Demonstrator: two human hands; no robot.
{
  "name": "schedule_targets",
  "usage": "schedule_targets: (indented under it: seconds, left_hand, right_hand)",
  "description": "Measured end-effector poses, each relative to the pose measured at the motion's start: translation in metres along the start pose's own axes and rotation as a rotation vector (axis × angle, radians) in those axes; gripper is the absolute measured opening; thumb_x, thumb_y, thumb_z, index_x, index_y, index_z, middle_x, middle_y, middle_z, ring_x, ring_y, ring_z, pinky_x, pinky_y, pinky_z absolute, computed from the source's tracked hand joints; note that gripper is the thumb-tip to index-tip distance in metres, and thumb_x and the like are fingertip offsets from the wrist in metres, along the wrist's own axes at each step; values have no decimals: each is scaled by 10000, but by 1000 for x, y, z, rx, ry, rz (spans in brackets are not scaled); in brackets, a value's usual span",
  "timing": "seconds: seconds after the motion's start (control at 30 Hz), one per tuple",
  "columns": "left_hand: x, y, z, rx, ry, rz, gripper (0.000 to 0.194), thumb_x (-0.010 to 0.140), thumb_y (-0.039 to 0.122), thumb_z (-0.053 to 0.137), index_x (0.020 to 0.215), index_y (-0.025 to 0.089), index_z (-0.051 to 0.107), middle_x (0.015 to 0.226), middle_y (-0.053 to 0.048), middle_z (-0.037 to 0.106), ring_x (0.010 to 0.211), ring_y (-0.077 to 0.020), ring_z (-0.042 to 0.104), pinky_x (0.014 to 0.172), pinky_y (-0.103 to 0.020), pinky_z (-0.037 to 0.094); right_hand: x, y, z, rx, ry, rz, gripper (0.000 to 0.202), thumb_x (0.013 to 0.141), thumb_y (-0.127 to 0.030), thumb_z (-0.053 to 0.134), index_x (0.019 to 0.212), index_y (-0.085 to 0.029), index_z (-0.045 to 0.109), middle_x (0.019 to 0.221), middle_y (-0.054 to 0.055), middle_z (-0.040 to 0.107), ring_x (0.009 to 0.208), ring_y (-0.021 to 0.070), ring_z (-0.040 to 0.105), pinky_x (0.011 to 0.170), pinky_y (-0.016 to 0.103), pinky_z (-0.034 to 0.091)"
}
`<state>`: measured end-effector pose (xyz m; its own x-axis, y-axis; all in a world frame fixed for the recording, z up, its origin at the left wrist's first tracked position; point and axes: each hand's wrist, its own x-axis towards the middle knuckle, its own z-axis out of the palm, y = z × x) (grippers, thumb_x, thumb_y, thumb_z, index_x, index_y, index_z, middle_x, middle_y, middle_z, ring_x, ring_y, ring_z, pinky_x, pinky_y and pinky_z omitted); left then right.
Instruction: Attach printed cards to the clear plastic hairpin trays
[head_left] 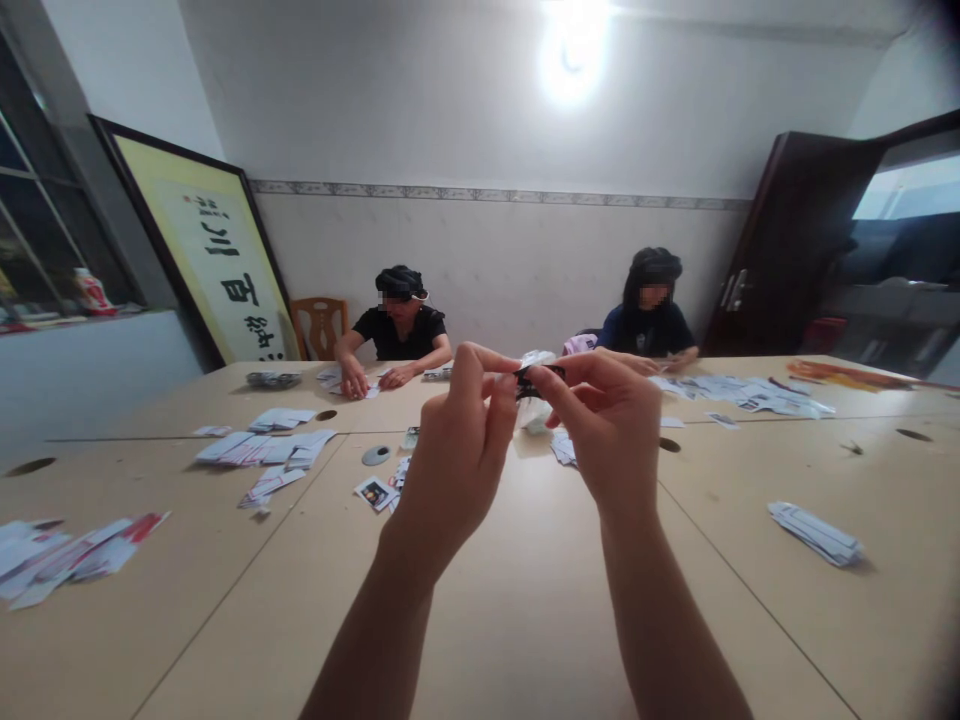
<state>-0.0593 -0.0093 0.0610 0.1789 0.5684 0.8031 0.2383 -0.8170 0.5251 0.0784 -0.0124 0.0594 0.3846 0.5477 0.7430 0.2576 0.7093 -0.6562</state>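
Note:
Both of my hands are raised over the middle of the table point(517, 620), pinching one small dark flat piece point(534, 380) between them. My left hand point(469, 440) grips its left end between thumb and finger. On its right end, the thumb and forefinger of my right hand point(611, 420) are closed. The piece looks black with a paler marking; its exact kind is too small to tell. Behind the hands, a crumpled clear plastic bag point(534, 415) is partly hidden. Beside my left wrist lie small picture cards point(375, 493), partly covered by the hand.
Paper stacks point(262, 448) and loose strips point(75, 560) lie on the left; a folded bundle point(816, 533) rests on the right. Two people point(401, 320) point(651, 310) sit across the table, with more papers point(742, 392) near the right one. Round cable holes point(670, 445) dot the tabletop.

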Motion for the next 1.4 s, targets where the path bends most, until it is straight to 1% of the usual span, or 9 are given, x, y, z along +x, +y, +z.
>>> schedule_targets:
  seconds: [0.07, 0.2, 0.4, 0.53, 0.63, 0.8, 0.93, 1.17, 1.4]
  left_hand:
    - [1, -1, -1, 24, -2, 14, 119, 1034, 346, 482, 1046, 233, 520, 740, 32, 643, 572, -112, 613, 533, -219, 479]
    - [1, -2, -3, 22, -19, -1, 114, 1037, 351, 478, 1048, 247, 521, 581, 74, 512, 460, -103, 514, 462, -201, 422]
    - [3, -5, -3, -105, -25, -5, 140, 1025, 364, 499, 1063, 231, 519, 667, 48, 553, 518, -89, 531, 519, -182, 572]
    - [4, -8, -4, -208, -16, -49, 164, 1005, 396, 539, 1047, 237, 546, 598, 72, 433, 476, -79, 484, 488, -165, 578]
    - [5, -9, -5, -252, -1, -92, 179, 989, 410, 565, 1027, 235, 557, 572, 82, 392, 447, -73, 475, 473, -163, 573]
    - [7, -9, -6, -296, 4, -114, 192, 980, 420, 581, 1029, 235, 560, 588, 75, 444, 426, -70, 487, 473, -188, 587]
    - [9, -9, -6, -307, 21, -126, 208, 970, 432, 596, 1013, 230, 567, 602, 67, 482, 425, -75, 510, 464, -195, 588]
    - [10, -6, -8, -373, -9, -170, 204, 960, 414, 614, 995, 218, 567, 743, 17, 660, 533, -102, 634, 446, -170, 561]
    - [5, -1, -7, -388, 5, -138, 184, 965, 400, 619, 984, 226, 560, 736, 24, 652, 552, -99, 631, 434, -157, 548]
  right_hand:
    - [0, 0, 1, -14, -1, 20, 170, 771, -345, 817, 736, -196, 744, 631, -31, 657, 487, 95, 586, 437, 226, 462]
    - [-1, 0, 3, -48, 14, 61, 213, 766, -377, 823, 721, -192, 729, 615, -26, 664, 477, 98, 589, 439, 227, 441]
    - [2, 2, 1, 2, 31, 28, 282, 719, -400, 865, 703, -196, 671, 641, -27, 667, 507, 103, 606, 449, 221, 476]
    - [4, 0, -2, 123, -17, 61, 302, 702, -368, 881, 706, -205, 627, 577, -47, 637, 489, 93, 587, 420, 194, 459]
    - [5, 0, -5, 244, -75, 99, 247, 756, -316, 838, 711, -201, 624, 537, -63, 614, 437, 71, 555, 371, 169, 408]
    - [6, 3, -6, 314, -110, 97, 160, 817, -255, 766, 731, -193, 646, 540, -59, 629, 444, 79, 603, 381, 171, 449]
    - [4, 1, -3, 273, -59, 87, 179, 810, -255, 762, 707, -188, 633, 587, -60, 610, 447, 81, 630, 384, 173, 486]
    - [4, -2, -2, 261, -18, 113, 202, 772, -273, 789, 680, -177, 638, 709, -41, 602, 387, 46, 584, 309, 159, 409]
    - [3, -5, -4, 296, -14, 116, 189, 775, -254, 788, 678, -181, 642, 616, -53, 616, 395, 81, 614, 312, 163, 433]
